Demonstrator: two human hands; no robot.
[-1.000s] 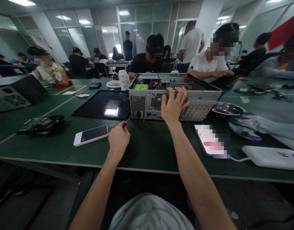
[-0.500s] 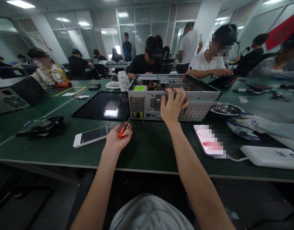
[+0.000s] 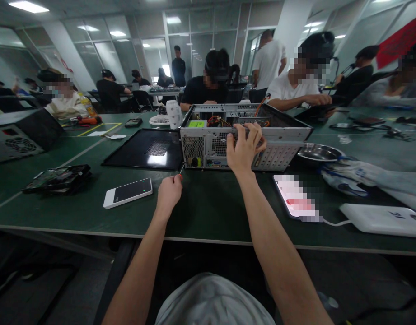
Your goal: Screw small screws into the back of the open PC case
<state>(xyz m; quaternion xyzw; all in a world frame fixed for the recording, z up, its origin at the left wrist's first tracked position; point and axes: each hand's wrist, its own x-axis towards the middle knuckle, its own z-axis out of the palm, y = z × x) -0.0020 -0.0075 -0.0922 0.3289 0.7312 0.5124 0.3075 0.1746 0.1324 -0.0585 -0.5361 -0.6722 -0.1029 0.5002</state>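
Observation:
An opened computer case (image 3: 282,151) lies on the table with its rear panel toward me, wiring showing inside. My left hand (image 3: 170,192) is closed around a screwdriver (image 3: 181,170); its orange handle is mostly hidden in the fist. The thin shaft points up toward the lower left corner of the rear panel, and whether the tip touches a screw I cannot tell. My right hand (image 3: 245,149) grips the top edge of the case, thumb on the panel's face and fingers bent over the rim. Left of the case lies a black side panel (image 3: 136,149).
A white handheld device (image 3: 128,193) and a stack of circuit boards (image 3: 58,178) lie to the left. On the right are a lit phone (image 3: 296,198), a white power bank (image 3: 380,219), a metal bowl (image 3: 319,152) and gloves (image 3: 350,176). Several people sit across the table.
My left hand has turned over, from palm up to knuckles up, around the screwdriver, hiding most of its handle. The right hand keeps its place on the case.

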